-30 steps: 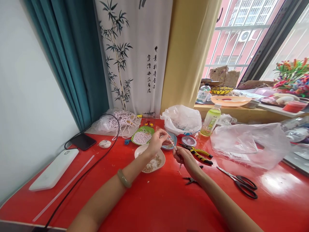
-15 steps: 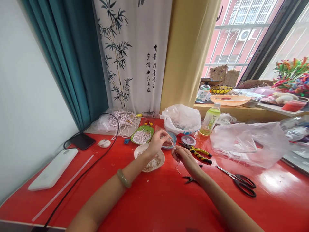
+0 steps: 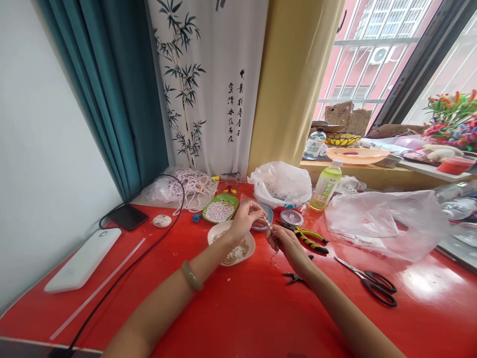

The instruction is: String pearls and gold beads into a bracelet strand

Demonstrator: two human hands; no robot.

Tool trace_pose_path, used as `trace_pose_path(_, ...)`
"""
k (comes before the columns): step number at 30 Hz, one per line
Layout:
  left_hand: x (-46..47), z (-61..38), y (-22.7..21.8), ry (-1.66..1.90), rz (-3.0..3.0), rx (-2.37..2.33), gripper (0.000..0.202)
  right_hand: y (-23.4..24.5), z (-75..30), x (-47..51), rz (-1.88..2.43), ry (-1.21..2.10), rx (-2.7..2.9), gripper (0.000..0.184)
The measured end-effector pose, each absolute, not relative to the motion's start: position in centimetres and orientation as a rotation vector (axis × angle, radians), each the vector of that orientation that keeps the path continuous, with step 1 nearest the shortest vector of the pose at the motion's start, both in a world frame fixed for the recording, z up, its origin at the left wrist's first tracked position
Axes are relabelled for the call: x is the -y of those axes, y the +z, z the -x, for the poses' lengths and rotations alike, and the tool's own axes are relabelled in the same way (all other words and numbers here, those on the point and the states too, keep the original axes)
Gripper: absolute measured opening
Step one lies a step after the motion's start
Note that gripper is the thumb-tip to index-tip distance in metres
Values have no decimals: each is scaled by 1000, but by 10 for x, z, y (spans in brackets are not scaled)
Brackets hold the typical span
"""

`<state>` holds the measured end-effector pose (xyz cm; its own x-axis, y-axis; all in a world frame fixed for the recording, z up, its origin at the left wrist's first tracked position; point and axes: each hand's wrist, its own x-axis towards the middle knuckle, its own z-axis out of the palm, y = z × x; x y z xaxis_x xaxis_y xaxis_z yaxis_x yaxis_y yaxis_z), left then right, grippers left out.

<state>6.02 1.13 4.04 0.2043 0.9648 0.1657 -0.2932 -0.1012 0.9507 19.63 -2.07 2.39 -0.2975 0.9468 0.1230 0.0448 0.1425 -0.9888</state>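
Note:
My left hand (image 3: 244, 219) and my right hand (image 3: 285, 241) are held close together above the red table (image 3: 223, 318), both pinching a short beaded strand (image 3: 267, 222) that runs between them, with a thin tail hanging below the right hand. The fingers of both hands are closed. A green bangle (image 3: 191, 275) sits on my left wrist. Just beneath the hands lie a white dish of gold beads (image 3: 233, 243), a green dish of pale pearls (image 3: 219, 208) and a small blue dish (image 3: 265, 223).
Yellow-handled pliers (image 3: 309, 237), small black pliers (image 3: 296, 277) and black scissors (image 3: 372, 283) lie right of the hands. A thread spool (image 3: 291, 217), green bottle (image 3: 325, 185), plastic bags (image 3: 383, 221), pearl strands (image 3: 190, 186), phone (image 3: 126, 217), white power bank (image 3: 84, 258) and black cable also sit on the table.
The hands have barely shifted. The hanging tail of the strand has swung slightly under my right hand.

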Motion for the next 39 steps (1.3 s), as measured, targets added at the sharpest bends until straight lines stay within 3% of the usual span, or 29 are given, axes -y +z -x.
trace_pose_path(23,-10,-62,33,1205,-1305,-691,11,19,-200,15,1054,1303,1433,23)
trace_pose_path(39,-8,-64,34,1171,-1316,-683,17,26,-198,19,1145,1257,1414,24)
